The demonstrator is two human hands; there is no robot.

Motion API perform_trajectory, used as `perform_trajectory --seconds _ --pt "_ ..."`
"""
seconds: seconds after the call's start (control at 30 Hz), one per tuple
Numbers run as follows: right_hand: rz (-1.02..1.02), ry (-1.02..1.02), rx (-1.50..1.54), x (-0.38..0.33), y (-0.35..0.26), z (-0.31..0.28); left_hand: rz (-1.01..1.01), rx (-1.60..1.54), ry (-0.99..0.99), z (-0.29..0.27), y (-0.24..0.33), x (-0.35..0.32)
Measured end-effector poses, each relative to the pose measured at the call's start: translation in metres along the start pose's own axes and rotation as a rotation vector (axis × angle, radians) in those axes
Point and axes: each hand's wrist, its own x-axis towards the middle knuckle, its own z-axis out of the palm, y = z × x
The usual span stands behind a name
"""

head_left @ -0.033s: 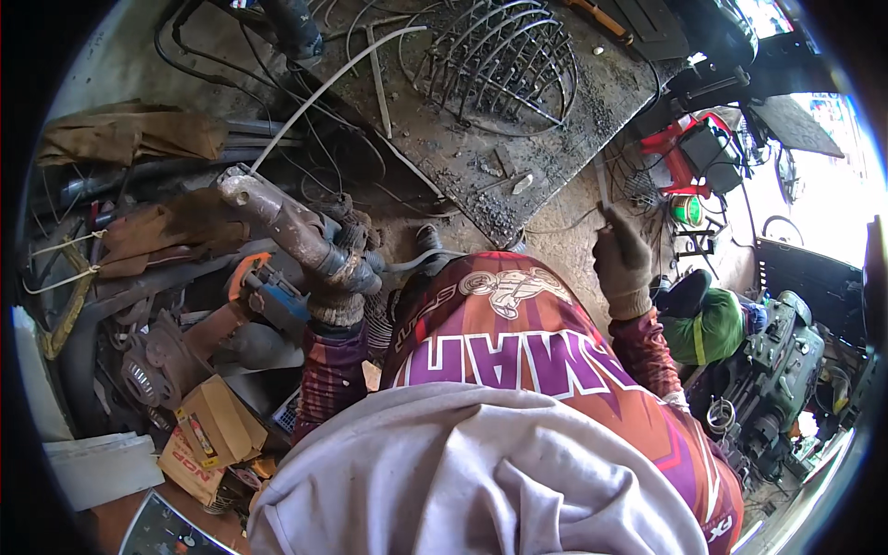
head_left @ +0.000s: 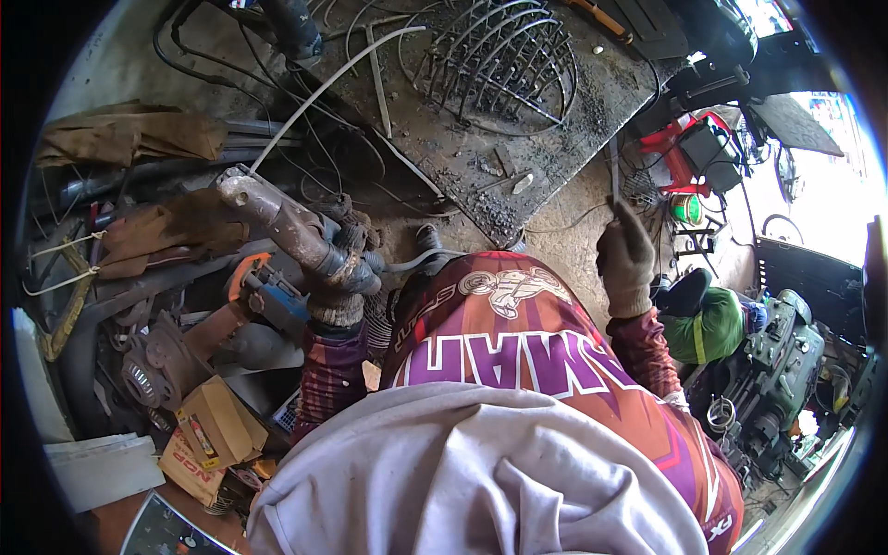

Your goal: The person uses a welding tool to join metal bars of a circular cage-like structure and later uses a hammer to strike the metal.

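Gloved, my left hand (head_left: 340, 268) is closed around a worn grey electrode holder (head_left: 282, 215). From the holder's tip a long pale welding rod (head_left: 324, 85) slants up to the right, its far end over the metal worktable (head_left: 592, 120). A grey cable (head_left: 421, 261) runs from beside this hand towards my body. My right hand (head_left: 627, 254), also gloved, grips a thin flat strip (head_left: 614, 166) that points up beside the table's right edge. On the table stands a domed cage of bent metal rods (head_left: 499, 65); neither hand touches it.
Dark debris and a pale chip (head_left: 523, 183) lie on the table's near corner. Cables (head_left: 310, 139) hang at its left. A cardboard box (head_left: 220, 421) and scrap metal crowd the left. To the right are a red plastic chair (head_left: 680, 157), a person in green (head_left: 712, 324) and a machine (head_left: 777, 361).
My right hand and the strip have shifted slightly to the right. The left hand with the electrode holder has stayed in place.
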Motion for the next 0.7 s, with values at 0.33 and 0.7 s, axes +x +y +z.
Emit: perform_trajectory --seconds 0.33,0.7 --pt "-0.107 0.149 -0.566 0.117 -0.029 0.036 -0.481 -0.736 -0.097 0.05 -0.03 -0.044" --pt "-0.218 0.022 -1.026 0.136 -0.053 0.055 -0.876 -1.167 -0.109 0.045 -0.029 -0.066"
